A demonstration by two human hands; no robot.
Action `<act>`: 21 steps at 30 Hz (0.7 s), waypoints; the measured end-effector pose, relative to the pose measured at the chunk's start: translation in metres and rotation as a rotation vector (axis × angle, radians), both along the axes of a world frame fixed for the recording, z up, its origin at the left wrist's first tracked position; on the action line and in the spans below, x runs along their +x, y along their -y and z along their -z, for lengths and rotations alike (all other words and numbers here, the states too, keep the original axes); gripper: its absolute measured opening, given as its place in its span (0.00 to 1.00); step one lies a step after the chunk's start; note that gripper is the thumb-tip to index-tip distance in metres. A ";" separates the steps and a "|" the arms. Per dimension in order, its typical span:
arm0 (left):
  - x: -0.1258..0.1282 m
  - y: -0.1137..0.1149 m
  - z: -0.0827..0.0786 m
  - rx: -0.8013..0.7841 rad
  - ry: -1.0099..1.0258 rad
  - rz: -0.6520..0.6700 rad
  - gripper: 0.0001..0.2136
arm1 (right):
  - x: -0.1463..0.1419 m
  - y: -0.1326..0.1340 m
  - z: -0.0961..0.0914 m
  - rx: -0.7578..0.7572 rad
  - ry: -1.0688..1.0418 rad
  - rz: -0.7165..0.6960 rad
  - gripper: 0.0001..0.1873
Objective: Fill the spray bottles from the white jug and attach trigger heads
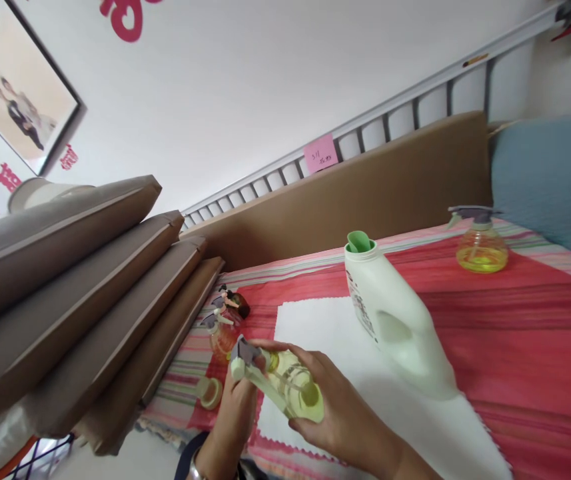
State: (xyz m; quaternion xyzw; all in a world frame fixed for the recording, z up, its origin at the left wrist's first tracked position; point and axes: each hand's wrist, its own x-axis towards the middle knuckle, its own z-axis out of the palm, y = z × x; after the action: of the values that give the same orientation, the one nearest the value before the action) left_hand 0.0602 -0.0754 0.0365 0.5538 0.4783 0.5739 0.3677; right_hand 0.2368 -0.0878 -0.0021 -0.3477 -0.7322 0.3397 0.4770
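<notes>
Spray bottle (291,385) tilted, held two-handed: left hand (242,395) fingers at head end, right hand (334,408) fingers around body. White jug (395,320) on white cloth (310,317), nearby.

Clear, glossy plastic is seen on the spray bottle (292,385), smooth opaque plastic on the jug (408,327). Matt finish is shown by the cloth cover (520,353) and paper note (320,154).

Brown cushions (78,283) at left, framed picture (28,93) and red cutouts (8,177) on white wall (265,87)
</notes>
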 end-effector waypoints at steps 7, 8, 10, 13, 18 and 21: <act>0.012 0.002 -0.017 0.004 -0.021 0.034 0.10 | 0.004 -0.001 -0.003 -0.047 0.044 0.013 0.46; 0.013 0.003 -0.020 -0.002 -0.034 0.051 0.10 | 0.004 -0.001 -0.004 -0.054 0.053 0.013 0.46; 0.013 0.004 -0.023 -0.009 -0.071 0.098 0.11 | 0.003 0.000 -0.005 -0.066 0.065 0.005 0.47; 0.010 0.004 -0.024 -0.018 -0.128 0.141 0.12 | 0.003 0.000 -0.005 -0.066 0.066 0.007 0.47; 0.004 0.000 -0.018 -0.042 -0.067 0.044 0.12 | 0.004 -0.002 0.000 -0.020 0.031 0.032 0.44; 0.004 -0.002 -0.016 -0.028 -0.061 0.047 0.12 | 0.007 -0.001 -0.001 -0.051 0.028 0.017 0.45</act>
State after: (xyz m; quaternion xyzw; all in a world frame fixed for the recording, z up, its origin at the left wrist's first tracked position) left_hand 0.0637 -0.0731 0.0525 0.5768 0.4840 0.5415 0.3740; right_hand 0.2435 -0.0869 -0.0007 -0.3708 -0.7269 0.3493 0.4606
